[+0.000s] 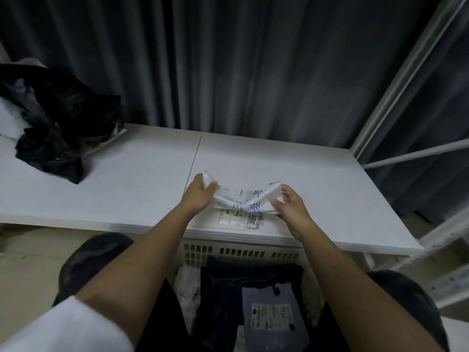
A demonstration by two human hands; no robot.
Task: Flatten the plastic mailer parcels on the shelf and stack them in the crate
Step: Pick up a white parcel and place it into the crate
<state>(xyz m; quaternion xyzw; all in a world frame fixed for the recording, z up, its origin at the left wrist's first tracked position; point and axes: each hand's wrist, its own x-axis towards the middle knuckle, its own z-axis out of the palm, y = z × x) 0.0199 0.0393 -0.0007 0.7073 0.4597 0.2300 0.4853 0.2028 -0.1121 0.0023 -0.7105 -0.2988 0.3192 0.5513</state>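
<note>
A white plastic mailer with blue print and a label reading 3021 lies near the front edge of the white shelf. My left hand pinches its left end and my right hand pinches its right end, and the upper part is stretched between them just above the shelf. Below the shelf stands a white slotted crate holding dark flat mailers, one with a white label. A heap of crumpled black mailers sits at the shelf's back left.
A dark pleated curtain hangs behind the shelf. A white metal rack frame rises on the right. My knees flank the crate, which sits under the shelf's front edge. A seam runs down the shelf's middle.
</note>
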